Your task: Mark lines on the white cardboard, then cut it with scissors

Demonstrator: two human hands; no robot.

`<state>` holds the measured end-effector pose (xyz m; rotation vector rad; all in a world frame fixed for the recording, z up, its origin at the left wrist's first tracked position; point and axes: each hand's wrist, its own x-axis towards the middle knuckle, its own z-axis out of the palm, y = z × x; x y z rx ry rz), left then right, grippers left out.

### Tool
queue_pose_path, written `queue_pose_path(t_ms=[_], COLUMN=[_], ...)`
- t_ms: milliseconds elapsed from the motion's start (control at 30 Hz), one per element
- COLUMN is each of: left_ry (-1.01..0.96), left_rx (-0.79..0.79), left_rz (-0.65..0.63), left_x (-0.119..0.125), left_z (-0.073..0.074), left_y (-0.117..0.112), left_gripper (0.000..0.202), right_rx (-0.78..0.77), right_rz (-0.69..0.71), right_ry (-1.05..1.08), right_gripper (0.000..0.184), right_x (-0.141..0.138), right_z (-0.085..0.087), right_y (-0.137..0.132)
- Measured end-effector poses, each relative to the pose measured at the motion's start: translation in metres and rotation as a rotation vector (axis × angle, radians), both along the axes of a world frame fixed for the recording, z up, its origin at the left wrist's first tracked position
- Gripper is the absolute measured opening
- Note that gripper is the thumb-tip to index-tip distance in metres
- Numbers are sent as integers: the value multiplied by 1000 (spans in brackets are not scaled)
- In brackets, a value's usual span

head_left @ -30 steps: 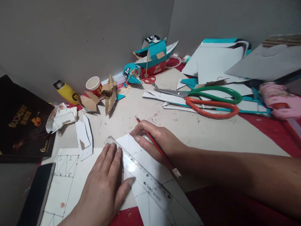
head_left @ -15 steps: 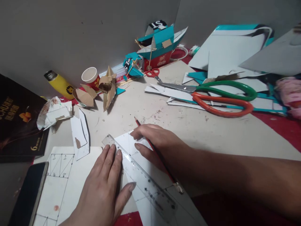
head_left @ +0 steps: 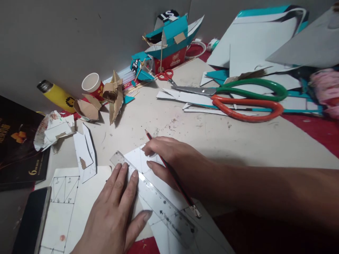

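Note:
My left hand (head_left: 113,211) lies flat with fingers spread, pressing a clear plastic ruler (head_left: 156,201) onto a white card sheet (head_left: 169,190) with pencil lines. My right hand (head_left: 174,158) rests on the same sheet just beyond the ruler, fingers closed round a red pencil (head_left: 172,173) whose point sticks out past the hand toward the far side. The ruler runs diagonally from upper left to lower right between both hands.
Large green-and-orange scissors (head_left: 238,100) lie on card scraps at the right. Small red scissors (head_left: 165,76), a teal card boat model (head_left: 169,42), a paper cup (head_left: 91,84), a yellow bottle (head_left: 57,95), a black box (head_left: 16,144) and a phone (head_left: 31,222) surround the work.
The view has shifted slightly, so objects sit a little lower and left. Both hands stay on the ruler and sheet; the pencil hand has barely moved.

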<state>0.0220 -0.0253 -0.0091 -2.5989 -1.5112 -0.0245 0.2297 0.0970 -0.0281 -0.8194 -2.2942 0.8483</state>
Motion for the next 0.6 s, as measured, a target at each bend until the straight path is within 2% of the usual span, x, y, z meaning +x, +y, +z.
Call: queue_pose_path(t_ms=[267, 600], left_ry=[-47, -60], left_rx=[-83, -108], left_rz=[-46, -39], left_x=[-1, -1], left_z=[3, 3], left_y=[2, 2], left_gripper=[69, 68], right_rx=[-8, -3], right_rz=[0, -2], right_ry=[-13, -15], right_gripper=[14, 15], right_x=[2, 1], right_z=[6, 3], right_y=[-1, 1])
